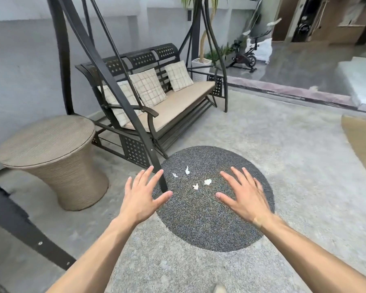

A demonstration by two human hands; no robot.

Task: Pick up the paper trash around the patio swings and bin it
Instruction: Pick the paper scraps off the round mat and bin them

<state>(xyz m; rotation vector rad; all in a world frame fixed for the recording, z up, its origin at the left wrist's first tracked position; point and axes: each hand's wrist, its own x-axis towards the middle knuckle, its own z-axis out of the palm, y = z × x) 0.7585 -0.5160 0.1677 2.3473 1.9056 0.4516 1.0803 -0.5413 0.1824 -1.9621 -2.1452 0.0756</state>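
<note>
Four paper scraps [207,182] on dark round floor patch [209,218], 12 o'clock from hands, beside swing [156,98] leg. Left hand [143,196], right hand [244,198] spread flat, empty. Likely featherlight, crumpled, soft; pinch each by raised edge

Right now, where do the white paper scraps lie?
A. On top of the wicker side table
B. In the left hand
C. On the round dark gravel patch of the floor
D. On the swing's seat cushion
C: four paper scraps lie on the round dark gravel patch, between the open left hand and right hand, which hold nothing.
</note>
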